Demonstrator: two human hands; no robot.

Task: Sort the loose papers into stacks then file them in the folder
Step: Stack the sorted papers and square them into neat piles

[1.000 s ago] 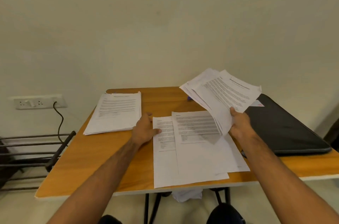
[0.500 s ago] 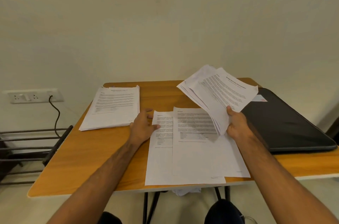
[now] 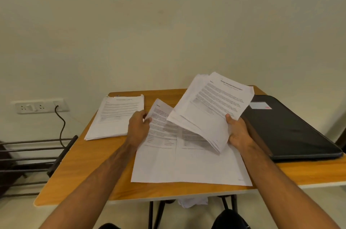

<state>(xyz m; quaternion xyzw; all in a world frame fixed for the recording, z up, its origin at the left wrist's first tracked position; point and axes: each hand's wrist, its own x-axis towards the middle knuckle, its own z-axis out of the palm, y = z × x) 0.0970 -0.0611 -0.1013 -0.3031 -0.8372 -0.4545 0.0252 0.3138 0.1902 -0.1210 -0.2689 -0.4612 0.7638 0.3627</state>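
Pinching a fanned sheaf of papers (image 3: 211,108) at its near corner, the right hand (image 3: 238,132) has a closed grip; the left hand (image 3: 139,127) nips one sheet (image 3: 161,116). Paper is light, limp and slippery, so I judge edges the best hold.

wooden table (image 3: 80,168) | paper stack (image 3: 116,118); loose sheets (image 3: 187,165); black folder (image 3: 288,131)

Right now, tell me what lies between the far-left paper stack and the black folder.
Head view: the left hand, two sheets on the table, and the right hand's held sheaf.
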